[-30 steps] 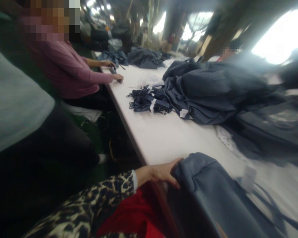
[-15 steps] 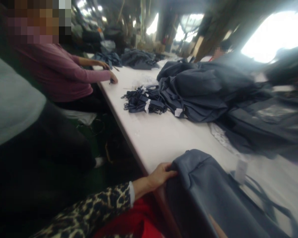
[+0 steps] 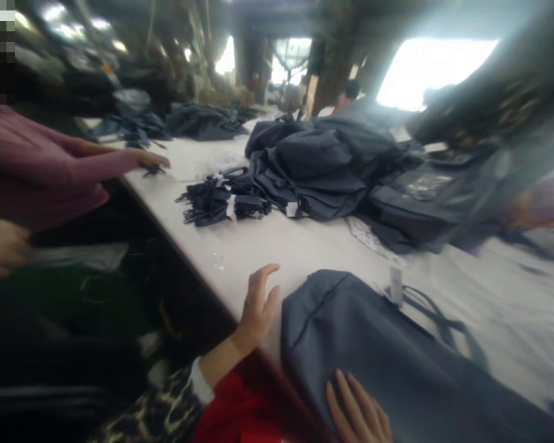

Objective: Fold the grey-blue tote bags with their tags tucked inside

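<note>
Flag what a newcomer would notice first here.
A heap of dark navy bags dominates mid-table, with a bundle of dark straps with white tags just left of it on the long white table. In the foreground, the right hand lies on a grey-blue bag, while the left hand is raised open beside it. A bright window glares beyond the heap.

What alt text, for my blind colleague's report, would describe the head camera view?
A person's right hand rests on a blue-grey bag on a white table, the left hand raised open beside it; a heap of dark bags lies beyond.
</note>
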The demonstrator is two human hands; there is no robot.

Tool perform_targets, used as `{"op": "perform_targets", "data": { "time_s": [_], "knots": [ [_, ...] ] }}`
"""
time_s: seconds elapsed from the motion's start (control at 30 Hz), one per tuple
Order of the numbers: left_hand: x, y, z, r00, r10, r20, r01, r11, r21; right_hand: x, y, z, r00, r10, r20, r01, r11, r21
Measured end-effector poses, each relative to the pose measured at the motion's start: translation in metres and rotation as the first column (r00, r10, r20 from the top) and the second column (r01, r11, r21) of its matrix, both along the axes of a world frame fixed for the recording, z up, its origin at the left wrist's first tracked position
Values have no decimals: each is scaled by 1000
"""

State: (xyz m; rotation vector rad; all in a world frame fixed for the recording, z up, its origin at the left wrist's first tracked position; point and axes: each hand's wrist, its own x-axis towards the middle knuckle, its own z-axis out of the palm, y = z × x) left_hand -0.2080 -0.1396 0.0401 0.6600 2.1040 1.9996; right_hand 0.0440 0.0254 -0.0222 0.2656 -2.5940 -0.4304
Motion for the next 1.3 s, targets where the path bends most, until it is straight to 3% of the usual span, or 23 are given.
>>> {"op": "perform_targets", "data": {
  "time_s": [0.03,0.07,0.1,0.17,0.2,0.23,0.33,0.4,0.53,0.6,0.7,0.73,0.83,0.93,1.13,1.3],
  "knots": [
    [7,7,9,972,-130,-197,121,991,-61,-1,-1,2,1000,4,16,-4,1000,8],
    [15,16,16,868,-316,-383,268,947,-176,-2,-3,5,1000,2,27,-2,1000,5],
    [24,25,19,687,-515,-513,392,857,-335,-4,-6,7,1000,-9,26,9,1000,-9],
    [39,44,15,319,-777,-543,468,627,-623,-6,-10,11,999,-42,12,43,998,-48],
    [43,50,7,211,-832,-513,443,549,-709,-6,-10,13,999,-43,1,43,998,-55],
    [44,55,-1,156,-860,-487,409,505,-760,-3,-9,17,1000,-29,2,29,999,-42],
    [39,60,-24,107,-891,-441,388,445,-807,28,6,32,998,-11,56,6,995,98],
    [33,59,-29,97,-899,-427,395,429,-812,65,18,39,989,-128,79,112,977,181],
    [34,53,-22,85,-886,-457,357,455,-816,137,28,33,893,-437,108,412,890,193],
    [39,47,-19,1,-876,-482,372,448,-813,155,27,25,849,-509,140,483,856,186],
    [48,34,-17,-195,-852,-486,374,394,-840,160,27,17,834,-519,187,491,853,178],
    [50,30,-18,-228,-844,-485,342,397,-852,160,27,18,836,-511,197,483,858,175],
    [54,15,-16,-245,-832,-498,220,452,-864,158,18,25,834,-503,226,481,864,147],
    [52,-5,-11,-276,-807,-522,182,490,-853,157,-6,31,835,-507,215,501,861,88],
    [59,-55,-17,-304,-743,-597,133,587,-799,155,-55,10,865,-471,172,488,869,-76],
    [59,-67,-27,-299,-803,-516,123,504,-855,153,-56,-5,865,-477,156,481,876,8]
  ]
}}
